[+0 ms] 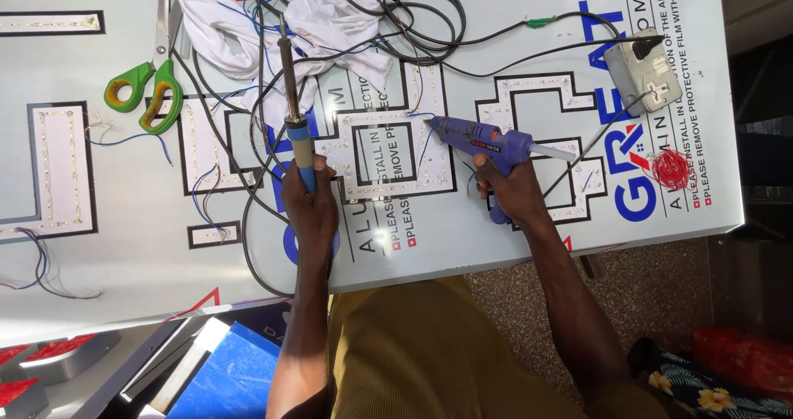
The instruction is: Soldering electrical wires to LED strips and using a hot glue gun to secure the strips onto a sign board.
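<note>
Head view: left hand (310,200) clamped round the blue-handled soldering iron (291,105), metal tip pointing away over tangled black cables (396,6). Right hand (514,192) clamped on the purple plastic glue gun (483,142), nozzle aimed left at the cut-out letter channel with LED strips (388,150) on the white sign panel (496,237). Green-handled scissors (144,92) lie far left, white cloth (330,14) behind.

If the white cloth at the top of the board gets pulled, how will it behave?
The white cloth looks crumpled and thin, so it is probably floppy and light. Black cables and thin wires run over and through it, so a pull would likely drag them along. The soldering iron in the left hand lies across its edge and may snag it.
</note>
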